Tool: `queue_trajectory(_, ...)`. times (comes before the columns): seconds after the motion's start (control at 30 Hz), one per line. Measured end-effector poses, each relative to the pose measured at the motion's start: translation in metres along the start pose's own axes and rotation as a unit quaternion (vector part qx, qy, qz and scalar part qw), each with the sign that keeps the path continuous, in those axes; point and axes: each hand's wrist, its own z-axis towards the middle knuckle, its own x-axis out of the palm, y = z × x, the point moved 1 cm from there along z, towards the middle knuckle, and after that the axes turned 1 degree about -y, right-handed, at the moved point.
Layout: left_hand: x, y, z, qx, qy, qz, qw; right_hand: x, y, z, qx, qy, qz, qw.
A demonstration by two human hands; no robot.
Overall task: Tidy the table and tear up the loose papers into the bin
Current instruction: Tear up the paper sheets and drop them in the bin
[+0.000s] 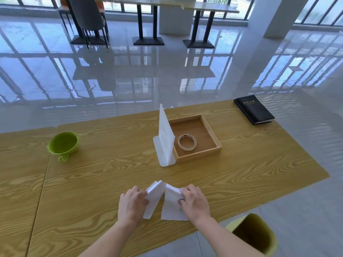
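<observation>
Pinched in my left hand [132, 204] and right hand [194, 202], two torn halves of white paper [171, 204] above the wood-grain table [92, 182] at 6 o'clock; risk: scraps missing the yellow-green plastic bin [254, 233] at 4 o'clock, being torn away from it.

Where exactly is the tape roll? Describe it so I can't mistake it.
On the wooden table, look past the hands to the shallow wooden tray at centre. The tape roll lies flat inside it, near its front left corner, beside the upright white holder. It is the only ring-shaped thing and the tray's only content.
</observation>
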Motion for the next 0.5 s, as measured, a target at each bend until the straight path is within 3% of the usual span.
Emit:
queue_trajectory(0.23, -0.015, -0.004, -0.005, -0.015, -0.029, -0.042, 0.999, -0.021, -0.007, -0.004, 0.034, -0.043, 0.034, 0.998)
queue_trajectory(0.5, -0.033, -0.024, -0.008, 0.024, -0.045, -0.062, 0.997, -0.048, -0.013, -0.022, 0.063, -0.103, 0.070, 0.990)
